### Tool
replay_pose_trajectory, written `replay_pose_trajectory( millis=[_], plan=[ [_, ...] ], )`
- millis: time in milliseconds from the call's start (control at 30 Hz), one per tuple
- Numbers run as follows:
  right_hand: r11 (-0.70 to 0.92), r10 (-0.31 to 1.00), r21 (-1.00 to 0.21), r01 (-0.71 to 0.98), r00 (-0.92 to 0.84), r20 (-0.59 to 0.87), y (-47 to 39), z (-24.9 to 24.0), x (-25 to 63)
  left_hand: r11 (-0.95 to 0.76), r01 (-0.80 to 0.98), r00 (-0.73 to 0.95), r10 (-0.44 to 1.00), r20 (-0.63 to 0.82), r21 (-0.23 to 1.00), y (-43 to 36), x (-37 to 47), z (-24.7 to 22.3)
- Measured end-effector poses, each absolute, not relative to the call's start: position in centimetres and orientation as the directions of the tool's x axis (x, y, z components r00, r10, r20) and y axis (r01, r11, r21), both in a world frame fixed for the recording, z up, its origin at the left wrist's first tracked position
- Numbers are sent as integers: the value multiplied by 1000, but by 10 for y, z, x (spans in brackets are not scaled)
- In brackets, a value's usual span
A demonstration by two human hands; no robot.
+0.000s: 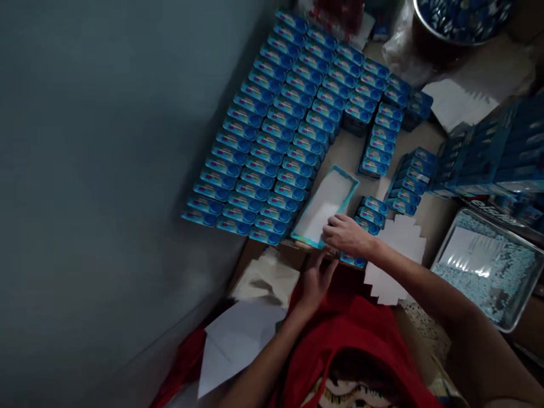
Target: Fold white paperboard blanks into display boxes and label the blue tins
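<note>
Touching the lower end of a white-lined blue box [325,201] at mid-frame, the curled right hand [345,233] lies just above the left hand [315,279], though I cannot tell what either grip holds.

Head-worn view, tilted, near, facing forward and down onto left hand [315,280], right hand [345,233]

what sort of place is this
Probably a small packing workspace, perhaps for retail goods. Matching small blue packs stand in rows, a blue-edged white carton lies beside them, and a tray holds many small pale-blue pieces.
</note>
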State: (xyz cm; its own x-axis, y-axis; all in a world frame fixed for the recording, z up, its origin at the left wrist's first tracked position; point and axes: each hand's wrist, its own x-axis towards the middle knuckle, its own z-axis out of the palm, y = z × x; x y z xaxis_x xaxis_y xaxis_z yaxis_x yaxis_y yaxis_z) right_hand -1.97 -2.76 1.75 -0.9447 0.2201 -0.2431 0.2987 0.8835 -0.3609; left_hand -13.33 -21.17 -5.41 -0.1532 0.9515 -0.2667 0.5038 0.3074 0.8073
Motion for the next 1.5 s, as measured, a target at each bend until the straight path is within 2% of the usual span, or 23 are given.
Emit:
replay_pose_trajectory(
  millis=[67,100,167,233,267,333,433,533,733,967,1167,1233,1333,1400,1500],
  plan=[
    [881,217,-370,294,-947,-236,-10,-3,-16,298,553,-222,953,-208,778,-249,-147,-56],
    [869,272,-365,333,-939,-209,2,-7,-9,278,579,-239,957,-167,766,-259,-153,-59],
    [785,511,-328,526,-849,-137,36,-6,7,195,636,-208,975,-78,747,-258,-164,-67],
    [585,784,-259,769,-618,-64,87,-2,16,61,695,-107,994,19,717,-232,-175,-77],
    [487,863,-220,845,-504,-25,116,-2,17,2,727,-46,998,46,687,-214,-181,-83],
    [394,918,-130,910,-397,10,174,-8,10,-84,783,72,996,44,616,-179,-193,-95],
    [388,921,-44,921,-389,-30,240,-31,-7,-183,816,211,977,12,548,-153,-205,-114],
    [415,907,-28,910,-415,-75,270,-54,-14,-253,813,275,961,37,524,-158,-206,-129],
    [441,894,-1,897,-440,-87,277,-62,-8,-241,788,245,967,70,566,-176,-201,-133],
    [390,920,59,919,-388,-45,251,-56,-19,-259,773,239,964,114,579,-174,-202,-135],
    [401,914,37,915,-397,-81,277,-54,-17,-265,754,203,964,170,601,-175,-202,-143],
    [402,911,27,915,-396,-111,292,-51,-20,-249,751,190,969,160,611,-176,-201,-143],
    [338,935,82,938,-325,-139,298,-39,-26,-250,744,224,967,121,620,-174,-202,-141],
    [289,957,80,954,-285,-62,282,-20,-29,-270,734,268,958,99,623,-171,-205,-139],
    [305,941,-50,951,-293,172,225,25,-24,-319,716,342,936,87,621,-166,-210,-138]
  ],
)
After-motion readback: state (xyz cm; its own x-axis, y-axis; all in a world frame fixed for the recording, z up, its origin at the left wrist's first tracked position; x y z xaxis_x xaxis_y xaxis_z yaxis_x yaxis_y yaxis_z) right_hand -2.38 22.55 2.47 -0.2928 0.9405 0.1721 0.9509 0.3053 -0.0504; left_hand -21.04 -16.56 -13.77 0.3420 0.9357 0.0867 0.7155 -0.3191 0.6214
